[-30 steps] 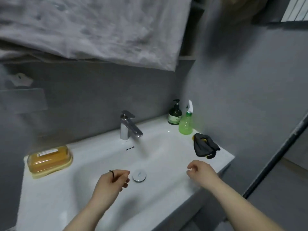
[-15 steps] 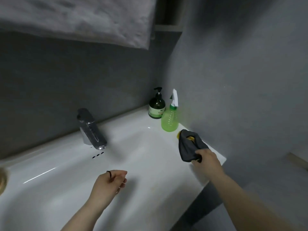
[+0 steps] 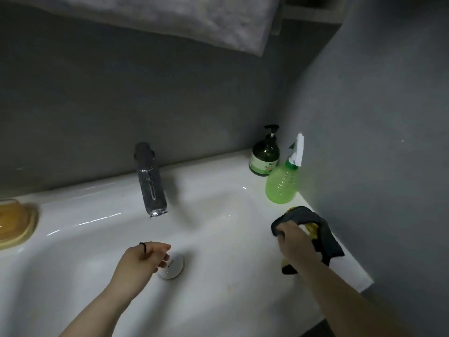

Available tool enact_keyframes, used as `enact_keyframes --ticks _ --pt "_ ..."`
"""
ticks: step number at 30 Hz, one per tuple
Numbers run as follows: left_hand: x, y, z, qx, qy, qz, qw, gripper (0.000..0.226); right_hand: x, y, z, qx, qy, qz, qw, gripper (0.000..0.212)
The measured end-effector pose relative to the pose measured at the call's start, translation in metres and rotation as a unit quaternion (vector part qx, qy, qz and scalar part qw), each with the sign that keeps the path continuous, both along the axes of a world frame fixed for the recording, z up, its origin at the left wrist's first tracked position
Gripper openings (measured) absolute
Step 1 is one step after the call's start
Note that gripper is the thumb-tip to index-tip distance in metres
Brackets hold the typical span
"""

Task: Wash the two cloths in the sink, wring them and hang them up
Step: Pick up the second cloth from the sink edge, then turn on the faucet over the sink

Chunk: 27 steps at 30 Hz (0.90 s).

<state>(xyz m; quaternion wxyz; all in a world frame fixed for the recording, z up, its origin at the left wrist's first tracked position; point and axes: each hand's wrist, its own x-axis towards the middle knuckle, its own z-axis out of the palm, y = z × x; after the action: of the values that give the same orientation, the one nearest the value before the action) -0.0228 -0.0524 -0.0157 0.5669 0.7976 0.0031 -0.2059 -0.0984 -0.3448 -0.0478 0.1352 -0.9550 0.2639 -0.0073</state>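
1. An amber soap bar in a pale oblong plastic dish [image 3: 14, 222] sits on the rim of the white ceramic sink [image 3: 218, 215], far left of the chrome tap [image 3: 150, 181], cut by the frame edge.
2. The left hand [image 3: 143, 260] hovers in front of the tap, fingers loosely curled with nothing in them, over the round white drain plug [image 3: 173, 266]; the basin around it lies bare.
3. Right of the tap, the right hand [image 3: 292, 244] grips the bunched dark grey and yellow cloths [image 3: 323, 239] above the sink's right ledge, near its outer edge.
4. Behind them, in the corner, stand a dark green pump bottle [image 3: 264, 156] and a light green spray bottle [image 3: 281, 183].
5. Half a second ago the cloths lay on that ledge; now they are lifted toward the basin.
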Motion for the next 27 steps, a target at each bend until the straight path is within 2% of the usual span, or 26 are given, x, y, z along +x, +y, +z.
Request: enact_keyframes --ticks 2,4,9,11,14,16,18,20,21,24,27 --pt "0.000 -0.008 0.008 -0.004 -0.011 0.003 1.000 0.029 0.019 0.008 0.029 0.117 -0.068 0.030 0.990 0.025" --pt "0.001 -0.013 0.017 -0.017 -0.025 0.005 1.000 0.030 0.034 0.020 0.064 0.258 -0.106 0.063 0.958 0.015" --pt "-0.005 -0.014 0.046 -0.050 -0.093 0.015 0.994 0.029 0.052 0.049 0.129 0.494 -0.038 0.168 0.852 0.032" --pt "-0.006 -0.009 0.058 -0.057 -0.136 0.008 0.989 0.028 0.057 0.064 0.139 0.545 0.007 0.210 0.811 0.031" --pt "-0.010 0.003 0.069 -0.071 -0.176 -0.050 0.981 0.037 0.069 0.092 0.142 0.562 0.088 0.285 0.772 0.029" --pt "-0.014 0.009 0.071 -0.075 -0.138 -0.088 0.984 0.043 0.078 0.109 0.141 0.574 0.137 0.322 0.741 0.027" --pt "-0.017 0.014 0.067 -0.094 -0.088 -0.110 0.986 0.035 0.086 0.122 0.137 0.587 0.166 0.341 0.715 0.027" --pt "-0.019 0.019 0.064 -0.125 -0.042 -0.092 0.987 0.008 0.093 0.130 0.129 0.584 0.169 0.333 0.721 0.025" --pt "-0.017 0.022 0.060 -0.117 -0.029 -0.072 0.990 0.005 0.096 0.133 0.124 0.573 0.158 0.320 0.738 0.023" --pt "-0.013 0.034 0.045 -0.069 -0.020 0.005 0.997 0.028 0.105 0.139 0.100 0.517 0.122 0.262 0.806 0.018" --pt "-0.010 0.044 0.027 -0.070 0.018 0.067 0.995 0.030 0.114 0.144 0.084 0.481 0.121 0.213 0.842 0.023"
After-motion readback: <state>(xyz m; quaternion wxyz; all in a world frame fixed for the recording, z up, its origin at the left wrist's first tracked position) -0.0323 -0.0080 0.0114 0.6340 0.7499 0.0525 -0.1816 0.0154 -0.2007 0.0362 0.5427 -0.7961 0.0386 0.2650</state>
